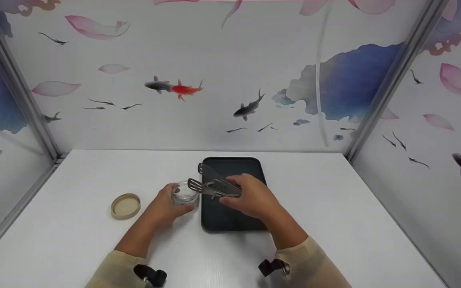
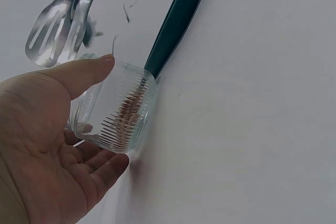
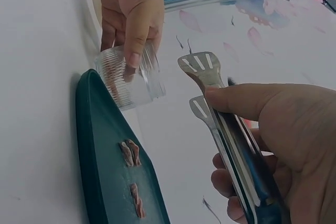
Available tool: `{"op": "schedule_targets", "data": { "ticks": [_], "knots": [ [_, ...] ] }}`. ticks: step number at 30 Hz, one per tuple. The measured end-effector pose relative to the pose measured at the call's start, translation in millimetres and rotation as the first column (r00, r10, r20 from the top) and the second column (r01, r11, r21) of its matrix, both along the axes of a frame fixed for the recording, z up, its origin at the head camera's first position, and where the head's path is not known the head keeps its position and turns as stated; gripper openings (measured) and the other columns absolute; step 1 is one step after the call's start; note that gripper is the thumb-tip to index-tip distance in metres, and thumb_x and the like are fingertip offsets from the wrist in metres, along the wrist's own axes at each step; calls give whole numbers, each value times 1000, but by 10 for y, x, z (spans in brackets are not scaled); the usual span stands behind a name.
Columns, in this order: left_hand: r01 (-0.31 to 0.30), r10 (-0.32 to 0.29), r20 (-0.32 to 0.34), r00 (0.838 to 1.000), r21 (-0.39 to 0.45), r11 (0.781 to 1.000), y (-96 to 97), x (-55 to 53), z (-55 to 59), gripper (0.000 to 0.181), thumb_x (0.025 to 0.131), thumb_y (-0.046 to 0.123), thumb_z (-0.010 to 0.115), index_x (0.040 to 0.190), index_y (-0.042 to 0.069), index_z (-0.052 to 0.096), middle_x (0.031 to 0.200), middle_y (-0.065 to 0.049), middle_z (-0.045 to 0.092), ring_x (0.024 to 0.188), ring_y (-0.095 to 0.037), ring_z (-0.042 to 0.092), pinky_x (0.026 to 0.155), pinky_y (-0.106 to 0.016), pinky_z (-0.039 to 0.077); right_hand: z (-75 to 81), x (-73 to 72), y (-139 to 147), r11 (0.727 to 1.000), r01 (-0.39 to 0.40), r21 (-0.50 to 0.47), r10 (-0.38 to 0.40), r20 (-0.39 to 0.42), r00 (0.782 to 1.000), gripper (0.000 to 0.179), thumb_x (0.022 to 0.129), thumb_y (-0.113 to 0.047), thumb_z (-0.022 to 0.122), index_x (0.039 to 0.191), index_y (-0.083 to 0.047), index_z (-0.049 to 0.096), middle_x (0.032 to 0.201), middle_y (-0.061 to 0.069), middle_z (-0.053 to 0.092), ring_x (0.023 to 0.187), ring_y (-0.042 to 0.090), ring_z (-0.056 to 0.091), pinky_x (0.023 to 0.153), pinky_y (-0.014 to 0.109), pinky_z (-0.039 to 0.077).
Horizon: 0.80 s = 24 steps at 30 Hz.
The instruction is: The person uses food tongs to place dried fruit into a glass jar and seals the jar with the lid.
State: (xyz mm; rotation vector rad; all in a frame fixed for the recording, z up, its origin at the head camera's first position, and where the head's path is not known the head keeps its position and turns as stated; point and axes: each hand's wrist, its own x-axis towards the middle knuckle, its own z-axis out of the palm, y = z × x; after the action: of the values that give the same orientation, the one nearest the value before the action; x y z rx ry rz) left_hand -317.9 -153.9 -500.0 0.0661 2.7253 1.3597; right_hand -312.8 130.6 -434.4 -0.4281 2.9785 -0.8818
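My left hand [image 1: 162,208] grips a clear glass jar [image 1: 186,199] round its side, just left of the dark green tray [image 1: 230,220]. The jar has no lid on. Through its ribbed wall, the left wrist view shows blurred brownish pieces low in the jar [image 2: 123,116]. Metal tongs [image 3: 231,145] with slotted ends are held in my right hand [image 1: 252,196], over the tray. Their two ends stand apart near the jar's mouth, with nothing visible between them. In the right wrist view, a few small brownish strips [image 3: 137,201] lie on the tray.
A round beige lid [image 1: 125,206] lies on the white table [image 1: 326,224], left of my left hand. White panels [image 1: 214,128] printed with fish and petals stand at the back and sides, joined by metal posts [image 1: 394,80].
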Motion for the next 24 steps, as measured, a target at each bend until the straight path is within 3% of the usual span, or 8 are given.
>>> {"op": "schedule_targets", "data": {
  "ticks": [16, 24],
  "knots": [
    [7, -7, -8, 1000, -15, 1000, 4, 28, 28, 100, 91, 41, 85, 164, 0, 30, 169, -26, 39, 159, -47, 36, 129, -63, 31, 66, -133, 252, 998, 56, -7, -56, 6, 998, 69, 88, -51, 87, 149, -28, 64, 137, -2, 68, 108, 18, 63, 97, 44, 55],
    [5, -5, 4, 1000, -9, 1000, 0, 31, 30, 99, 92, 39, 85, 164, 1, 29, 168, -26, 38, 158, -47, 38, 129, -63, 32, 39, -226, 411, 996, 84, -27, -83, 44, 996, 66, 89, -46, 87, 148, -25, 65, 131, -1, 70, 106, 18, 64, 95, 43, 55]
  ]
}}
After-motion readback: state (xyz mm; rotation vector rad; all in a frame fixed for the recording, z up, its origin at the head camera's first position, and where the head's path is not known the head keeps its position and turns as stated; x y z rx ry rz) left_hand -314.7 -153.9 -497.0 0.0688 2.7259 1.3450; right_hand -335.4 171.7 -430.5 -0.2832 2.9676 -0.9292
